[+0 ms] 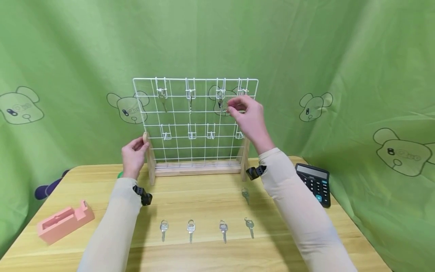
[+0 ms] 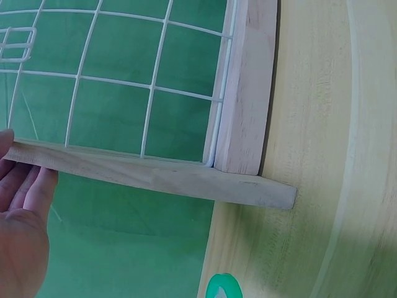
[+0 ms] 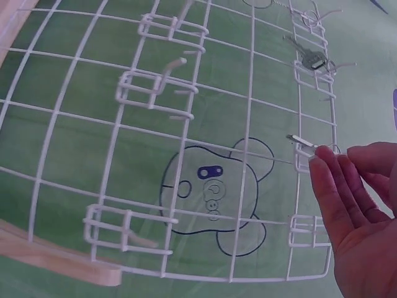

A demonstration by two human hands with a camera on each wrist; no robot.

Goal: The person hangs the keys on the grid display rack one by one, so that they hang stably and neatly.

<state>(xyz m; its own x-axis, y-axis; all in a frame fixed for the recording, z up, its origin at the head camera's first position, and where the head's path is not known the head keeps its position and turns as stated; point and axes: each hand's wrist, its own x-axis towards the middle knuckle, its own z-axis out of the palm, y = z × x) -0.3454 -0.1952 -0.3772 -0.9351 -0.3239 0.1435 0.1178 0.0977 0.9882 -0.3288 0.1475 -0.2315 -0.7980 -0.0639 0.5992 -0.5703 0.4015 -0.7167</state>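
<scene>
A white wire grid rack [image 1: 205,117] stands upright in a wooden base [image 1: 197,172]. My left hand [image 1: 133,155] grips the left wooden post [image 1: 151,160], its thumb and fingers on opposite faces in the left wrist view. Keys hang from three upper hooks: a left key [image 1: 163,102], a middle key [image 1: 190,102] and a third key [image 1: 221,102]. My right hand [image 1: 249,117] is just right of the third key, fingertips close beside it; the right wrist view shows this key [image 3: 303,141] partly behind the fingers. The lower hooks [image 1: 192,135] hold no keys.
Several keys [image 1: 191,226] lie in a row on the wooden table, with a single key [image 1: 246,194] farther back. A pink tape dispenser [image 1: 66,223] sits at left, a black calculator [image 1: 314,185] at right. Green curtain [image 1: 204,41] surrounds the table.
</scene>
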